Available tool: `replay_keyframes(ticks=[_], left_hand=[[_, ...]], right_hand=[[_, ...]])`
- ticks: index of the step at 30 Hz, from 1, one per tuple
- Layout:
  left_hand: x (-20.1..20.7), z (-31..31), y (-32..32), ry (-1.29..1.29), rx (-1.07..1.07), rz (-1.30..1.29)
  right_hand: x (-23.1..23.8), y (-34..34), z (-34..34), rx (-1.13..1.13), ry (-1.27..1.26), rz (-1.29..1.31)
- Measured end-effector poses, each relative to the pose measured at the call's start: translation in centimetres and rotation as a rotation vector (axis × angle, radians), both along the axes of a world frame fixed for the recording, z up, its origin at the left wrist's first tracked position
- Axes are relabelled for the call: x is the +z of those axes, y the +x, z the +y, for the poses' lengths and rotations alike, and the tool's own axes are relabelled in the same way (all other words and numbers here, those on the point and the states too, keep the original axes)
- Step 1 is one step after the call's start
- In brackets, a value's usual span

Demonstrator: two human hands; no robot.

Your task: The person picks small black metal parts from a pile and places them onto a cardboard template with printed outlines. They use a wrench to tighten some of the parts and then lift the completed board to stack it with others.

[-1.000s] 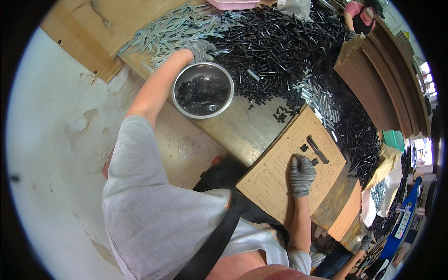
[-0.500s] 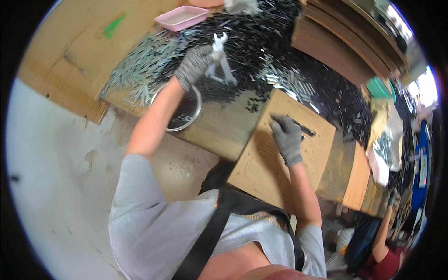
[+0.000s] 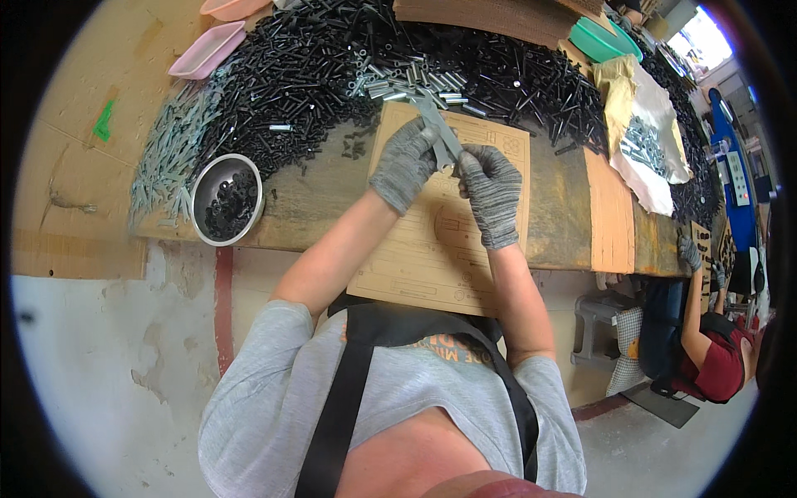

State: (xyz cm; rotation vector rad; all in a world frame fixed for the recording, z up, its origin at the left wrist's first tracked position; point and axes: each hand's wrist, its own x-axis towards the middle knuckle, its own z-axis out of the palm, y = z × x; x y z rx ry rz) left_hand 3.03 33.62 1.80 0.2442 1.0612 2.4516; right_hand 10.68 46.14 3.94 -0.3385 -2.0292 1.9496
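Observation:
My left hand (image 3: 405, 164), in a grey knitted glove, is closed around flat grey open-end wrenches (image 3: 443, 137). Their jaws stick out past the fingers, and it is hard to tell how many there are. My right hand (image 3: 493, 197), gloved alike, has its thumb and fingers pinched together right at the lower end of the wrenches. What lies inside that pinch is mostly hidden; a small dark bit shows beneath it. Both hands are above a brown cardboard sheet (image 3: 407, 257) with printed line drawings, which lies on the table and juts over its near edge.
Heaps of black tube-like pieces (image 3: 282, 91) and shiny silver sleeves (image 3: 415, 79) cover the table's far side. Left stand a steel bowl (image 3: 197, 207) of black parts and a pink tray (image 3: 184, 65). Right are a green basin (image 3: 610, 41), an opened package (image 3: 656, 178) and a co-worker (image 3: 714, 357).
My left hand has brought the wrenches from above the heap to over the cardboard. My right hand has risen off the cardboard to meet them. The whole view has shifted.

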Motion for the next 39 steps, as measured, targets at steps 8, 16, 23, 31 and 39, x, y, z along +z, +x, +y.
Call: replay_keyframes(ticks=[8, 16, 23, 31, 39], left_hand=[[-1.9, 2.6, 0.6, 0.076, -0.108, -0.418], [-0.4, -1.8, -0.3, -0.164, -0.800, -0.034], [2.2, -2.9, 2.7, -0.563, -0.642, 0.196], [-1.5, -1.4, 1.2, -0.715, -0.043, 0.371], [-3.5, -6.6, -4.0, -1.373, 0.169, 0.393]], right_hand=[[0.2, 0.2, 3.5, -0.279, 1.067, 0.515], [1.9, 0.9, 6.3, 0.340, 1.111, 0.559], [0.7, 1.7, 5.8, 0.390, 0.605, 0.253], [-1.0, -5.8, 3.2, 0.342, 0.184, -0.247], [-3.3, -17.1, 2.8, 0.523, 0.166, -0.350]])
